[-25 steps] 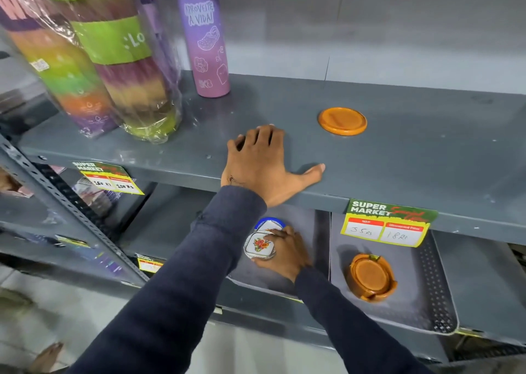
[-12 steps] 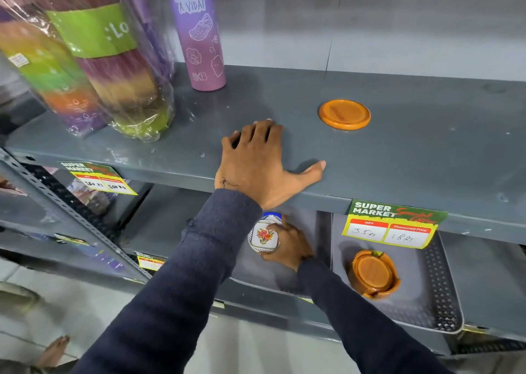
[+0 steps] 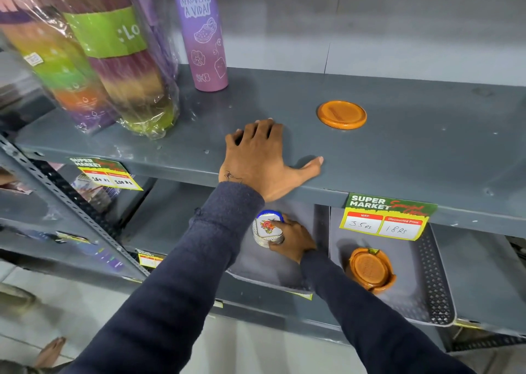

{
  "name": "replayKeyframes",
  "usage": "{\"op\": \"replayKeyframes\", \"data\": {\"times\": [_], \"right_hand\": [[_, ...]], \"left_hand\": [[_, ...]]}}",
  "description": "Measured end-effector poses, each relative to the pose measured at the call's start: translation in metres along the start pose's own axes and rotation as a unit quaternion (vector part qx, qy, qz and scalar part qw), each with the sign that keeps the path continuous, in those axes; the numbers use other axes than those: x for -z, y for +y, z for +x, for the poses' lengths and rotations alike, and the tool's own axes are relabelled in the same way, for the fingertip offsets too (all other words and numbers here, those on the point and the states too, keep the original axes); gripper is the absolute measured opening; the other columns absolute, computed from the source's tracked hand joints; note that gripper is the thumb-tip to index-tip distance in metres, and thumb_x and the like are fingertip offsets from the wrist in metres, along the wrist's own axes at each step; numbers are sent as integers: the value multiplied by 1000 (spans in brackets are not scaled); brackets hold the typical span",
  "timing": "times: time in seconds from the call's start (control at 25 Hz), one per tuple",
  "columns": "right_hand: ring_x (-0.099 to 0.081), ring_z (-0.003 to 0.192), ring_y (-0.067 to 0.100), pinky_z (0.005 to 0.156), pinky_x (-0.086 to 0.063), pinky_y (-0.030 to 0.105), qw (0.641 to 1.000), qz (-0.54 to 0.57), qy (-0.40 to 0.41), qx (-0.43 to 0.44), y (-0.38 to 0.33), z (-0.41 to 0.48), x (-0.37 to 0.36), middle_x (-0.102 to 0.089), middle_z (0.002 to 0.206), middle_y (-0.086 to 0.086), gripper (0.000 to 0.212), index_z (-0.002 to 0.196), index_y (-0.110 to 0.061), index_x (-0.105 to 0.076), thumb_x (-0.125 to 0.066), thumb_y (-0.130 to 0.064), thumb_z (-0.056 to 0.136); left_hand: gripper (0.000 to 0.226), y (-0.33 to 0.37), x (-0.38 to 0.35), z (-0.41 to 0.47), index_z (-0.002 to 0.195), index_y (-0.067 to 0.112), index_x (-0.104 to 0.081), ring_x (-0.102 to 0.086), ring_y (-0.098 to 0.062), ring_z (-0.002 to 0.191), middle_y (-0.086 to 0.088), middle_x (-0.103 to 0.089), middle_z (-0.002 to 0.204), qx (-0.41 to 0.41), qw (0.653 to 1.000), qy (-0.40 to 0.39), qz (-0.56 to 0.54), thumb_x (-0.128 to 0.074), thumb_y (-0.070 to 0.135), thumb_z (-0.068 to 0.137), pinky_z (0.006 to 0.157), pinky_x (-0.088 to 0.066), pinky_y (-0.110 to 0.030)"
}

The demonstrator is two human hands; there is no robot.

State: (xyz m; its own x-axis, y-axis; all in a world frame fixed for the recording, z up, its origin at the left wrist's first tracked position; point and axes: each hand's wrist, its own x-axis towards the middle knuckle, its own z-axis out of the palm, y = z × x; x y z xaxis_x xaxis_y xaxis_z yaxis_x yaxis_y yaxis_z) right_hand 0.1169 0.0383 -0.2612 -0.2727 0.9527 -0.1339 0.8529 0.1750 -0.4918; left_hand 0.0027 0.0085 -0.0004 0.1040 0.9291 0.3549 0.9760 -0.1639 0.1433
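My left hand (image 3: 260,161) rests flat on the upper grey shelf (image 3: 398,151), fingers spread and thumb out to the right. Below it, my right hand (image 3: 293,241) grips a stack of white coasters with a red floral print (image 3: 266,228), held a little above a grey tray (image 3: 256,271) on the lower shelf. A blue-rimmed piece shows at the top of the stack. An orange round lid (image 3: 341,115) lies on the upper shelf to the right of my left hand. An orange coaster holder (image 3: 370,268) stands on a second grey tray (image 3: 438,296).
A purple bottle (image 3: 203,32) and two wrapped stacks of coloured cups (image 3: 113,60) stand at the upper shelf's left. Price tags (image 3: 385,221) hang on the shelf edges. A slanted metal upright (image 3: 65,203) runs at the left. A bare foot (image 3: 49,352) shows on the floor.
My right hand has lifted and turned the coaster stack slightly upward and to the right over the tray. My left hand has stayed flat on the upper shelf.
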Motion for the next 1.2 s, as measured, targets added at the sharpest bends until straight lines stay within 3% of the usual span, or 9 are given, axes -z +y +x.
{"op": "replayKeyframes", "data": {"times": [0.12,0.24,0.36,0.48,0.6,0.68,0.8,1.0,1.2], "right_hand": [[-44,140,31,115,-40,40,998,3,56,25,-9,-20,14,-35,162,6,71,146,-29,-48,-77,-38,82],[-52,131,20,105,-50,38,977,42,188,97,-22,-53,38,-47,156,-2,58,137,-28,-58,-77,-31,82],[-61,113,12,93,-57,36,932,114,300,170,-45,-104,71,-62,140,-3,45,125,-21,-67,-81,-22,82],[-60,88,2,83,-55,22,872,174,401,219,-80,-155,118,-71,125,1,36,114,-13,-73,-84,-11,80],[-68,76,17,74,-57,20,830,196,463,242,-106,-176,175,-72,119,4,35,113,-9,-72,-82,-6,80],[-69,84,20,72,-58,22,819,216,478,233,-113,-167,209,-71,119,5,35,115,-9,-72,-81,-6,81],[-66,103,11,78,-58,25,835,203,469,203,-112,-138,250,-70,118,2,42,118,-12,-69,-83,-10,79],[-43,128,34,102,-42,38,949,87,300,38,-91,-75,289,-59,126,14,82,146,-22,-38,-83,-37,78],[-44,131,41,107,-36,47,965,-8,248,-81,-72,-39,288,-62,130,19,93,149,-23,-27,-74,-62,78]], "left_hand": [[96,0,0,0,134,22,-47,-43,-23,131,3,-47,144,2,1000,-14,7,-30,88,66,103,-29,-44],[96,0,1,-1,136,21,-46,-43,-25,131,1,-46,145,4,1000,-23,15,-29,87,68,104,-30,-46],[96,1,4,-2,139,20,-44,-40,-26,134,-1,-43,149,0,999,-34,23,-28,86,71,105,-29,-47],[100,2,3,-4,143,19,-39,-32,-27,141,-3,-35,156,4,998,-51,33,-25,87,71,110,-26,-47],[105,3,4,-5,149,20,-32,-21,-25,147,-2,-25,161,3,997,-72,27,-21,86,69,116,-19,-46],[112,4,6,-5,152,21,-28,-17,-23,149,-1,-20,163,5,996,-85,23,-13,87,63,118,-16,-44],[112,3,4,-5,150,23,-32,-19,-20,149,1,-24,162,16,998,-65,12,-16,89,62,119,-16,-43],[93,1,3,-4,142,26,-43,-28,-18,145,4,-35,157,19,1000,-23,-7,-31,85,71,114,-21,-40],[91,1,2,-3,140,25,-43,-29,-20,143,5,-35,155,11,1000,-24,0,-31,84,71,112,-23,-42]]}}
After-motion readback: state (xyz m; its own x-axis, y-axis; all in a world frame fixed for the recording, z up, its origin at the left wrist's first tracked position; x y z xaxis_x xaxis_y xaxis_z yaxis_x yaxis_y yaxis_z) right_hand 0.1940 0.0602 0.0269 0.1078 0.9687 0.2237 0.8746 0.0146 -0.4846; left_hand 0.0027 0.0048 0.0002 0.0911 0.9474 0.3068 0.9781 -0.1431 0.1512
